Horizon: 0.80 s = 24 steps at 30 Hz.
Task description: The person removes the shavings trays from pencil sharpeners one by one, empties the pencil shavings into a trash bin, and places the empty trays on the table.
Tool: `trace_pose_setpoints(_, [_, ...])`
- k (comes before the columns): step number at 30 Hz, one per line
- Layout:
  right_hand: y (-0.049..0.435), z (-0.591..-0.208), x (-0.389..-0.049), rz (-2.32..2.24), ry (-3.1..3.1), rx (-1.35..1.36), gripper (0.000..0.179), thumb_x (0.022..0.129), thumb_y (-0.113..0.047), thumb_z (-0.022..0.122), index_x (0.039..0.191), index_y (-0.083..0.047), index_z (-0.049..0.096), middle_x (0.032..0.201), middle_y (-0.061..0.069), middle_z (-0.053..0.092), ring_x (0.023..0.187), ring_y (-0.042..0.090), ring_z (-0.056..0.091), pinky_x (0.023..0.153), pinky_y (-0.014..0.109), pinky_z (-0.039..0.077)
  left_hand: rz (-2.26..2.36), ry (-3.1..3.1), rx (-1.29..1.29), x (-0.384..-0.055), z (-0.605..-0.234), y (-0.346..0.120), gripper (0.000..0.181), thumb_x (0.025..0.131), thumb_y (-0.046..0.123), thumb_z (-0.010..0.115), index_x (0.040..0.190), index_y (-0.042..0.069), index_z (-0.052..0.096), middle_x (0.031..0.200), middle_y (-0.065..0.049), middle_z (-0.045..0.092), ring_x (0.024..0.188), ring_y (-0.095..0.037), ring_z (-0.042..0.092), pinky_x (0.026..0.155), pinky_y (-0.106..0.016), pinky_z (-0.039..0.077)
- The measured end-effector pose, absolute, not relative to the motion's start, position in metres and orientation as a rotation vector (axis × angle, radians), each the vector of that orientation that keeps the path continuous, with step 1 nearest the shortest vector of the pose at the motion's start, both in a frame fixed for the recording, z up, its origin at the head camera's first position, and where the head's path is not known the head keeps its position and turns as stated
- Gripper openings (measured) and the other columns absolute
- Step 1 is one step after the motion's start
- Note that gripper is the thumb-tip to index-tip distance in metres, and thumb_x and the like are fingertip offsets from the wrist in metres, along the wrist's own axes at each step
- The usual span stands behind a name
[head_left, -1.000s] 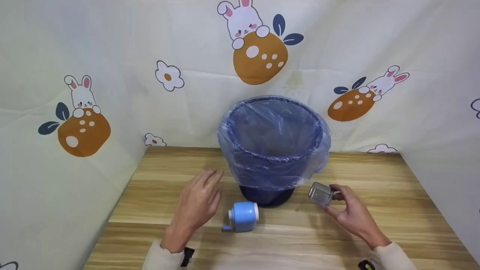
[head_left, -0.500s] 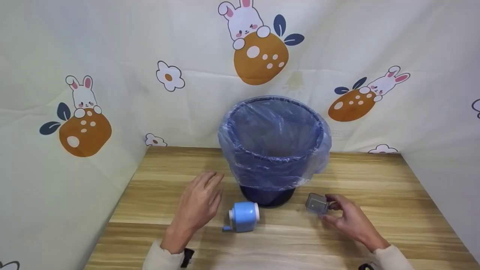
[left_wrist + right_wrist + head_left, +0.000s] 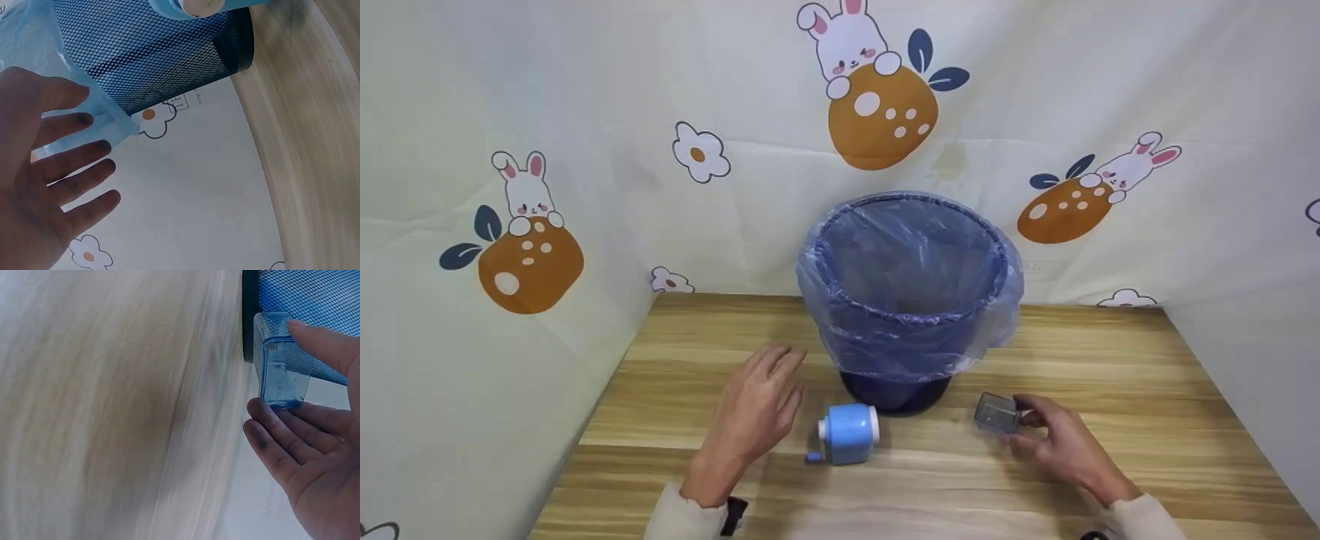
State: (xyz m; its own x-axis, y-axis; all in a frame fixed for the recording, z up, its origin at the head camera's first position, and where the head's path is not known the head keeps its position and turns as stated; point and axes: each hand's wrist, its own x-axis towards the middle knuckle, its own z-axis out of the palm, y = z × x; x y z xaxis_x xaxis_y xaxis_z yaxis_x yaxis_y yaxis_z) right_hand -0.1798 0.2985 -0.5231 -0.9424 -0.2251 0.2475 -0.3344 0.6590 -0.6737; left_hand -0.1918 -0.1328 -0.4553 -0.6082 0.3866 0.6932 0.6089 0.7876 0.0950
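Observation:
My right hand (image 3: 1057,442) pinches a small clear plastic shavings box (image 3: 997,412) between thumb and fingers, to the right of the bin's foot. In the right wrist view the thumb (image 3: 323,343) lies on one side of the box (image 3: 284,374) and fingertips touch the opposite side. Whether the box touches the table cannot be told. A blue hand-crank pencil sharpener (image 3: 849,435) lies on the table in front of the bin. Just left of it hovers my left hand (image 3: 757,401), holding nothing, its fingers spread in the left wrist view.
A dark mesh bin (image 3: 894,394) lined with a translucent blue bag (image 3: 907,345) stands at the back of the wooden table (image 3: 675,390). Pale cloth (image 3: 750,225) printed with rabbits and oranges hangs behind and along both sides.
My right hand has come down and nearer with the shavings box, which has tipped to another angle. My left hand and the sharpener have stayed in place.

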Motion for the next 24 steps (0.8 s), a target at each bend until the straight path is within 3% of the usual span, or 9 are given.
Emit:
trace_pose_setpoints(11, [0.2998, -0.5261, -0.1807, 1.126, -2.765, 0.527, 0.057, 0.076, -0.009, 0.083, 0.123, 0.012, 0.058, 0.110, 0.022, 0.069, 0.089, 0.030, 0.070, 0.080, 0.042, 0.059, -0.432, -2.378, -0.690, -0.1906, -0.4563, -0.1351, 0.040, 0.079, 0.011, 0.077, 0.117, 0.001, 0.069, 0.112, -0.014, 0.068, 0.107, -0.031, 0.064, 0.093, -0.044, 0.054])
trace_pose_setpoints(24, [0.3028, -0.5321, -0.1791, 1.070, -2.834, 0.450, 0.063, 0.076, -0.019, 0.084, 0.126, 0.010, 0.058, 0.110, 0.018, 0.071, 0.096, 0.029, 0.070, 0.087, 0.045, 0.056, -0.428, -2.457, -0.639, -0.1882, -0.4578, -0.1359, 0.040, 0.080, 0.012, 0.077, 0.119, 0.002, 0.069, 0.115, -0.015, 0.068, 0.108, -0.032, 0.063, 0.093, -0.046, 0.053])
